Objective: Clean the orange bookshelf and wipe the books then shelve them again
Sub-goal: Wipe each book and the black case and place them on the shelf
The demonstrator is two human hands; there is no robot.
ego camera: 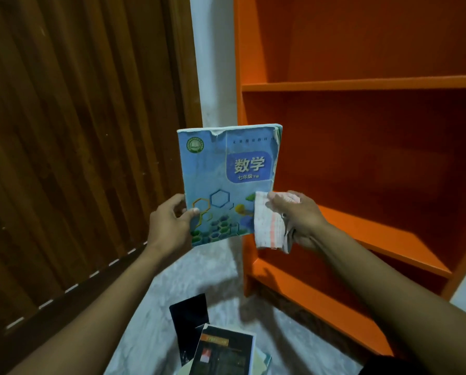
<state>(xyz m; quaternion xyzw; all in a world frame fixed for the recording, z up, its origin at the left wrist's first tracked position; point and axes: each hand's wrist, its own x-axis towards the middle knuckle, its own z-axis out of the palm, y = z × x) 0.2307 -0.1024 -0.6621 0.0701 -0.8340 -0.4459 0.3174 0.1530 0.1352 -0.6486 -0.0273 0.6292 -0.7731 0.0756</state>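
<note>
Textbook (227, 182) first: the blue maths book stands upright in the air, cover toward me, in front of the orange bookshelf (361, 85), whose visible shelves hold no books. My left hand (169, 226) grips its lower left corner, thumb curled over the cover and the other fingers hidden behind. My right hand (296, 215) clenches a folded pale cloth (268, 220) and presses it against the cover's lower right edge, just past my thumb tip. I judge this the wiping step for this book, with shelving yet to come.

Below my wrists, more books (221, 347) lie stacked on the pale floor (150, 307), apparently waiting their turn. A brown wooden door (77, 131) fills the space left of my left knuckles.

Risks, as I read them: the cover's top edge looks torn and frayed, so a hard upward stroke could snag there and rip it further. A one-corner grip may also let the book twist or slip under cloth pressure and drop onto the stack.
</note>
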